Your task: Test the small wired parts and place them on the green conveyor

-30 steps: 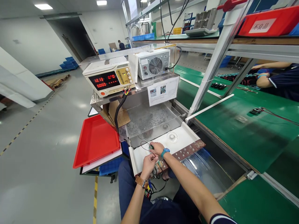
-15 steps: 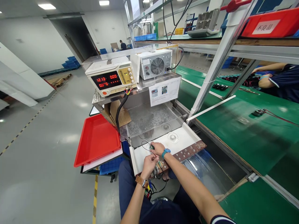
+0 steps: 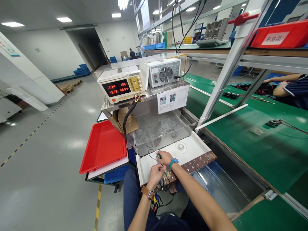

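Note:
My right hand (image 3: 165, 158), with a blue band at the wrist, pinches a small green circuit board (image 3: 158, 156) over the white tray (image 3: 192, 145). Close beside it, my left hand (image 3: 156, 175) is closed with thumb and fingertips together on a thin wire. A thin black wire (image 3: 149, 153) loops out near the board. Below my fingers, a green clip (image 3: 166, 175) stands at the brown drilled strip (image 3: 192, 164) along the tray's front. Ahead, the power supply (image 3: 121, 85) has red digits lit.
A second grey-white unit with a fan (image 3: 166, 73) stands beside the supply on a metal shelf. The red tray (image 3: 106, 146) is at my left. On the right, a green bench (image 3: 240, 128) carries small black parts; a co-worker's arm (image 3: 280, 89) reaches over it. Cables hang below the strip.
The power supply's readings have risen from 0.00 and 0.070 to 1.26 and 15.29. My head view has shifted slightly. Both hands keep nearly the same place and grip.

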The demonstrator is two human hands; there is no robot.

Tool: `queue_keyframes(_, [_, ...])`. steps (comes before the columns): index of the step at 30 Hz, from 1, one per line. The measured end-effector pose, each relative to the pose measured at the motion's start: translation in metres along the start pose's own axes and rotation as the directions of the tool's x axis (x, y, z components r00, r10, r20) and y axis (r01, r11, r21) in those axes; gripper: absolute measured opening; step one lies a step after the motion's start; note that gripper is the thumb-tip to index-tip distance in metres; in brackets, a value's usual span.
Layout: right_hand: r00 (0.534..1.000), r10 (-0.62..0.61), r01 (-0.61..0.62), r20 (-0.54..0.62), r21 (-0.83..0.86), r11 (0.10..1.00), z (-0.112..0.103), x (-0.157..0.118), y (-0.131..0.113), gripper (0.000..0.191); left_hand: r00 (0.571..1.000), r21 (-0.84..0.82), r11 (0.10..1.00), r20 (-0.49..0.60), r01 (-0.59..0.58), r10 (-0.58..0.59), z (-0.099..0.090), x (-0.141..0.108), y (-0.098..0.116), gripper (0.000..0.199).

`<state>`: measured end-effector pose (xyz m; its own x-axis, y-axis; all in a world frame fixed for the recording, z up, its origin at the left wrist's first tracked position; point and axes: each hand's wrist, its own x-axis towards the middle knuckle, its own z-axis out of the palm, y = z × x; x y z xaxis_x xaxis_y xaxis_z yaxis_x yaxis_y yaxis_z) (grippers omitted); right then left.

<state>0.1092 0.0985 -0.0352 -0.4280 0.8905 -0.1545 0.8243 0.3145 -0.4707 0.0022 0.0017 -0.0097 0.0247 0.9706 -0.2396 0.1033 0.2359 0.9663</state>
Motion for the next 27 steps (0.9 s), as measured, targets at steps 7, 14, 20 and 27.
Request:
queue_keyframes(7, [1.000,0.005,-0.005,0.005,0.007,1.000,-0.0007,-0.0008,-0.0022,0.036,1.000,-0.001,1.000,-0.008,-0.002,0.002,0.0000,-0.0016,0.0044,0.030])
queue_keyframes(14, [1.000,-0.003,0.003,-0.029,0.026,1.000,0.0067,0.0007,-0.0010,0.033,0.999,-0.028,0.999,-0.017,0.028,-0.029,0.0008,-0.0026,0.0051,0.026])
queue_keyframes(20, [1.000,0.004,-0.003,-0.019,0.031,1.000,0.0036,-0.0014,-0.0053,0.032,1.000,-0.050,0.999,-0.008,0.019,-0.020,0.0003,-0.0019,0.0027,0.025])
queue_keyframes(27, [1.000,-0.002,0.003,-0.013,0.021,1.000,0.0040,-0.0003,-0.0048,0.032,1.000,-0.061,0.998,-0.008,0.009,-0.010,-0.0003,-0.0002,-0.0002,0.026])
